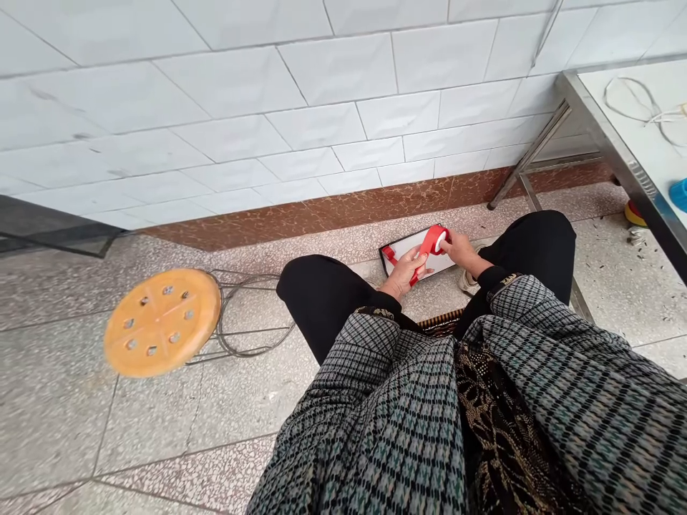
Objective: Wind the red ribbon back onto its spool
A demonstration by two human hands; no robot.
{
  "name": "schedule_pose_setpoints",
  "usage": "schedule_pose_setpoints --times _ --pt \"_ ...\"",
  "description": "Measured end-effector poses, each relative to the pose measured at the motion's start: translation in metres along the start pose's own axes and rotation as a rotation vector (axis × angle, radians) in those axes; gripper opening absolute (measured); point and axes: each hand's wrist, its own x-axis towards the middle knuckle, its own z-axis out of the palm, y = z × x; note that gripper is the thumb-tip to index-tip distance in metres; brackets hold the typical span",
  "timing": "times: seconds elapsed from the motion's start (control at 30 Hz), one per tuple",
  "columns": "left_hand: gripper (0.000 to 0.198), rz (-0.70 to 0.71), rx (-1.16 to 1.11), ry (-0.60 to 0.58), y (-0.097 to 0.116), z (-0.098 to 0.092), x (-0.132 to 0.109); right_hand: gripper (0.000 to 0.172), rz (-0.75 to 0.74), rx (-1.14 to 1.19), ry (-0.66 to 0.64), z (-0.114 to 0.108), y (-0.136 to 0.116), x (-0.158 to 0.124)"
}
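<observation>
A roll of red tape [432, 237] with a white core is between my hands, above a flat white panel with a black edge [445, 267]. My right hand [460, 250] holds the roll from its right side. A strip of tape runs down from the roll, and my left hand [403, 275] is closed around it, thumb on top. The strip's lower end shows red below the left fingers. Another piece of red tape [389, 254] lies at the panel's left end. The hands partly cover the panel.
On the left stands an orange round stool [161, 322] with metal legs, beside a coil of wire. A metal-framed table [595, 121] at the right bears a white cable [655, 111] and a blue object [679, 194]. The white tiled wall [343, 93] rises ahead.
</observation>
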Motion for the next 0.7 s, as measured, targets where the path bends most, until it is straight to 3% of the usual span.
schedule_pose_setpoints --times 0.13,0.3,0.4,0.57,0.7 --pt "0.038 0.046 0.009 0.173 -0.005 0.002 0.006 0.018 0.056 0.101 0.041 -0.003 0.004 0.005" --pt "0.039 0.07 0.068 0.082 -0.009 0.004 0.01 0.015 0.178 0.236 0.021 0.003 0.005 0.007" --pt "0.039 0.072 0.045 0.065 -0.01 0.006 0.01 0.014 0.193 0.349 -0.07 0.01 0.002 0.001" --pt "0.037 0.092 0.084 0.101 -0.009 0.009 0.008 0.022 0.259 0.604 -0.229 0.015 -0.003 -0.011" --pt "0.033 0.116 0.135 0.159 -0.008 0.009 0.008 0.018 0.324 0.711 -0.351 0.013 -0.002 -0.011"
